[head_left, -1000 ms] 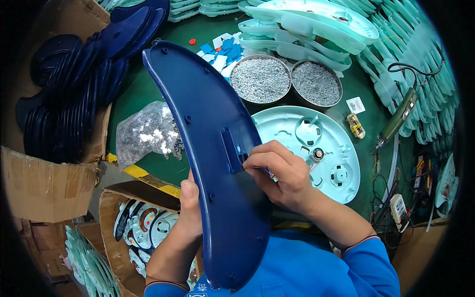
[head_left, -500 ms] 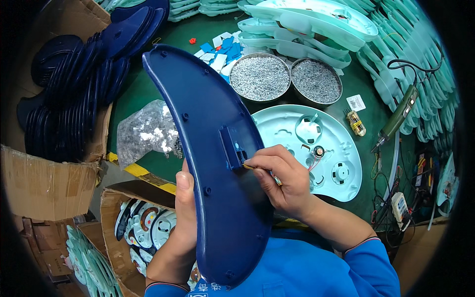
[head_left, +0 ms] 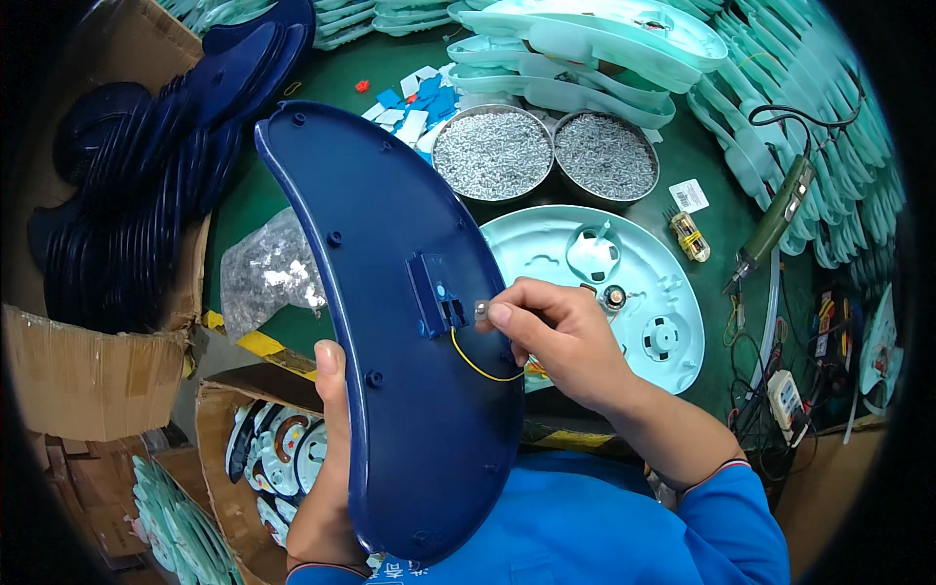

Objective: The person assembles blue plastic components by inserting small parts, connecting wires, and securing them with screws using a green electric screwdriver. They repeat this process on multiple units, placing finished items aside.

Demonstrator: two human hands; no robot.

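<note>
Head view: the curved dark-blue panel (head_left: 385, 317) is at dial centre, raised above the desk (head_left: 336, 83), inner side facing you. Slightly toward 1 o'clock on it is a raised slotted compartment (head_left: 423, 292); a yellow wire (head_left: 478, 369) leaves its lower end and arcs toward 4 o'clock, over the panel's edge.

Your right grip (head_left: 564, 336), at 3 o'clock, pinches a small metal piece (head_left: 481, 310) between thumb and finger, just beside the compartment. Whether the wire joins it: cannot tell. Your left grip (head_left: 334, 400), near 8 o'clock, has its thumb along the panel's edge; its fingers are hidden behind.

Risks, my judgement: the piece could drop, being held only by the fingertips; the wire could pull out if the panel tips, since one edge carries your hold, or be nicked where it crosses the rim.

Outward: mint-green shell (head_left: 639, 292) toward 3 o'clock, screw-filled tin (head_left: 492, 154) at 1.
</note>
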